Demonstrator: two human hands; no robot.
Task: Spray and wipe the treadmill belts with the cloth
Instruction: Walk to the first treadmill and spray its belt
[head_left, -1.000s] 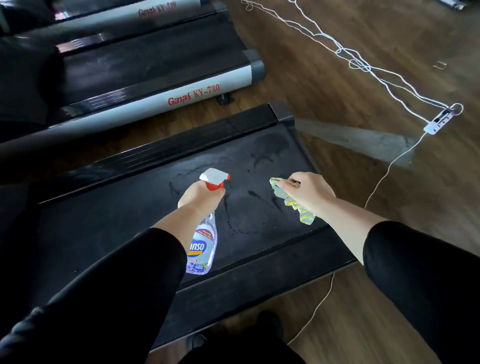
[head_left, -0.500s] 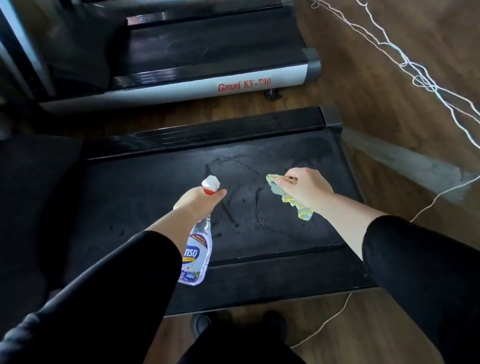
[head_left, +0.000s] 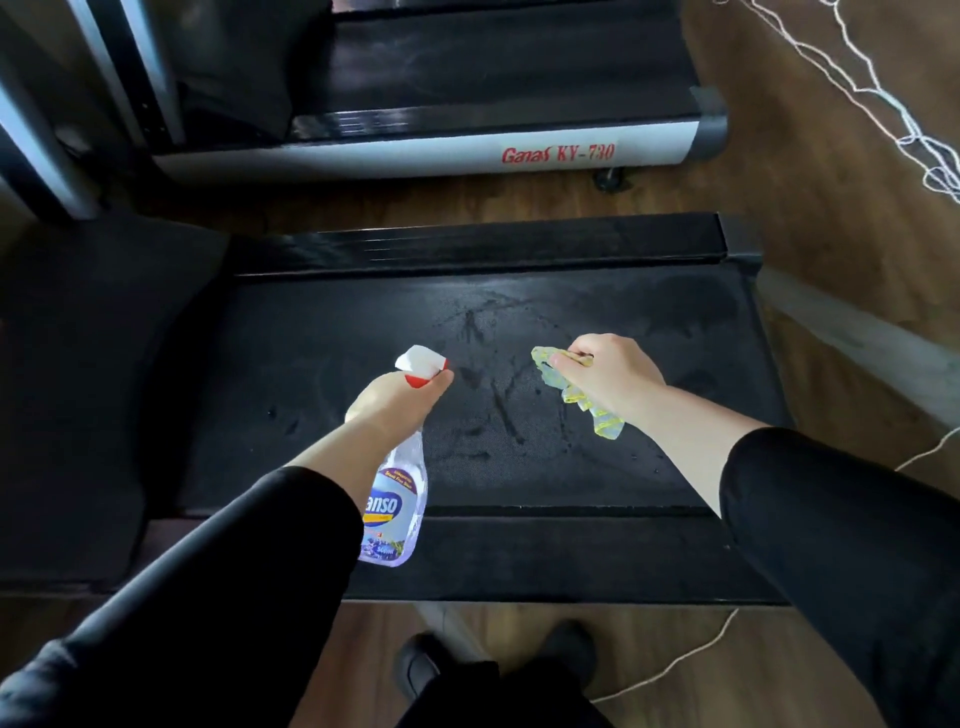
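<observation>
A black treadmill belt lies across the view in front of me, with dark wet streaks and droplets near its middle. My left hand grips the neck of a clear spray bottle with a white and red nozzle that points out over the belt. My right hand holds a bunched yellow-green cloth just above the belt, right of the wet streaks. A loose end of the cloth hangs down below the hand.
A second treadmill, grey-sided and marked Ganas KY-730, stands parallel just beyond on the wooden floor. Tangled white cables lie at the right, and another cable runs past my dark shoes at the near edge.
The view has swung left, so the treadmill now lies squarer across the frame. Both hands keep their grips and stay over the belt's middle.
</observation>
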